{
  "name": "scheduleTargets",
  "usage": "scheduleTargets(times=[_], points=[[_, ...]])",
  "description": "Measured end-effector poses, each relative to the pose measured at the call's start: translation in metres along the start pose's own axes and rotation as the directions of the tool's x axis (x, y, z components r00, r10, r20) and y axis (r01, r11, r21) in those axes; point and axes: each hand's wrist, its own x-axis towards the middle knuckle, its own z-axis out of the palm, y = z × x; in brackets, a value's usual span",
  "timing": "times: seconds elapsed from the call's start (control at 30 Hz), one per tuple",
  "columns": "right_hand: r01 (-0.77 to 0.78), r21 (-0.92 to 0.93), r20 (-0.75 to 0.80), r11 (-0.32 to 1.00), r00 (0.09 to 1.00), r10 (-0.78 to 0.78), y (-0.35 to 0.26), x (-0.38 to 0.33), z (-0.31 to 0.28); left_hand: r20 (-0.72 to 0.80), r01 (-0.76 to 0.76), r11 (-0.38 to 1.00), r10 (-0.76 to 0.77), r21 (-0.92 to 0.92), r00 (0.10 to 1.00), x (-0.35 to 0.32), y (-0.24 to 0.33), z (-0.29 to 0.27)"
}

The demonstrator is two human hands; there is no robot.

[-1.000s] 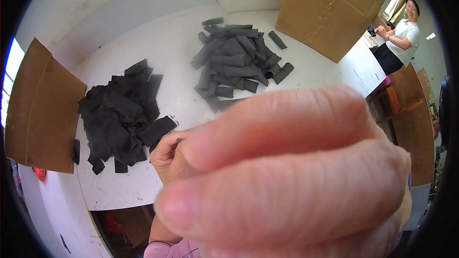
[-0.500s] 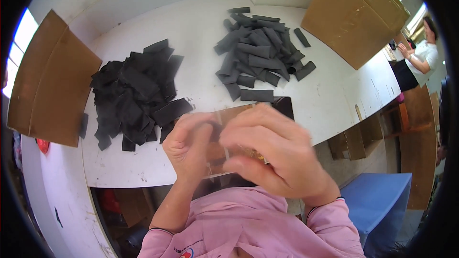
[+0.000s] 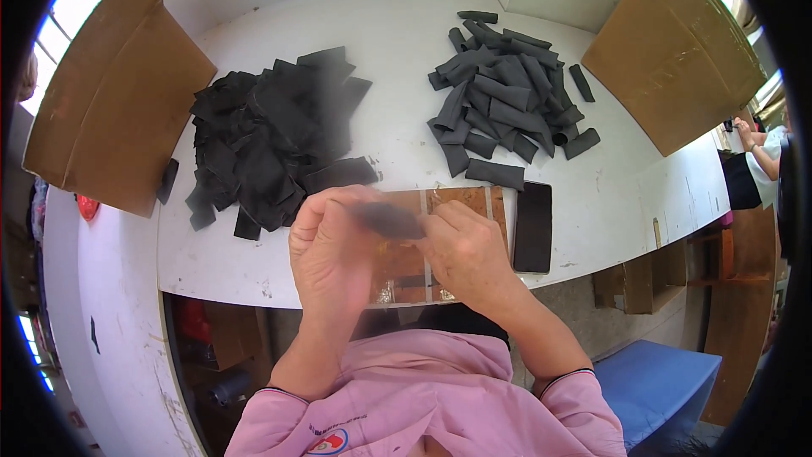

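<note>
At lower centre of the frame, left hand and right hand grip one dark foam piece above the tabletop, flat black pieces heaped upper left, rolled tubes upper right, both heaps sizeable.

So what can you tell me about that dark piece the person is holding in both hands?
The dark piece is small, black and blurred, and looks like soft foam or rubber. It lies roughly level between the left hand and the right hand, pinched at each end, above a brown board at the white table's near edge.
</note>
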Motion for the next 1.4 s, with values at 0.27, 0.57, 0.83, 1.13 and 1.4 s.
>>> scheduleTargets(times=[0.27, 0.57, 0.83, 1.13, 1.4], points=[[-0.073, -0.056, -0.026, 0.996, 0.997, 0.072, 0.003, -0.022, 0.026, -0.012, 0.086, 0.995, -0.086, 0.051, 0.996, -0.004, -0.008, -0.005], [0.159, 0.034, -0.068, 0.987, 0.985, -0.156, -0.003, 0.039, -0.038, -0.136, 0.163, 0.954, -0.132, 0.253, 0.982, -0.012, -0.023, -0.035], [-0.517, 0.470, -0.030, 0.715, 0.801, 0.598, 0.068, 0.023, -0.006, -0.302, 0.238, 0.269, 0.227, 0.933, 0.926, -0.013, -0.042, -0.136], [-0.618, 0.330, 0.167, 0.714, 0.782, 0.600, 0.017, -0.096, 0.042, -0.234, 0.245, -0.234, 0.075, 0.941, 0.969, 0.008, -0.048, -0.159], [-0.620, 0.409, 0.354, 0.669, 0.784, 0.511, 0.005, -0.095, 0.053, -0.489, 0.484, 0.800, -0.283, 0.355, 0.825, -0.019, -0.019, -0.127]])
